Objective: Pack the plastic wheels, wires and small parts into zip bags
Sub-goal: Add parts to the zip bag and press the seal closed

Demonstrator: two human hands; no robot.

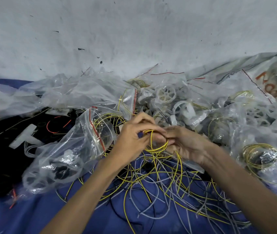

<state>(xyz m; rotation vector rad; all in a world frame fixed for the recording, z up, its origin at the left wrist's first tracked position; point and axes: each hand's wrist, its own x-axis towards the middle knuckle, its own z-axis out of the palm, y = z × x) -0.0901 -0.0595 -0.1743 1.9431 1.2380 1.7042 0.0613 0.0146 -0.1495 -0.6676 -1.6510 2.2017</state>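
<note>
**A:** Hands first. How far open?

**B:** Neither is open. The left hand [131,137] has its fingers curled, thumb and forefinger pinching the top of a small yellow wire coil [158,149]. The right hand [185,146] curls round the coil's right side. The fingertips of the two hands meet above the loop.

**A:** Pose?

**B:** The left forearm [83,188] comes up from below and left of the coil, the right forearm [245,179] from below and right. The two converge on it. Both wrists are bent inward and the backs of the hands face the camera.

**A:** Where's the rest of the stock?

**B:** Loose wires [168,191], yellow, grey and a few black, lie tangled just below the coil. An open zip bag [70,149] with a red seal strip lies to its left, with dark parts inside. A white spoked wheel [165,94] sits above the coil among more clear bags. Filled bags [259,157] holding yellow loops lie to its right.

**A:** Surface, room?

**B:** A blue cloth [33,217] lies under the wires. A scuffed grey-white wall [134,31] stands well above the coil. A pale sack [269,78] with orange lettering lies up and to the right.
</note>
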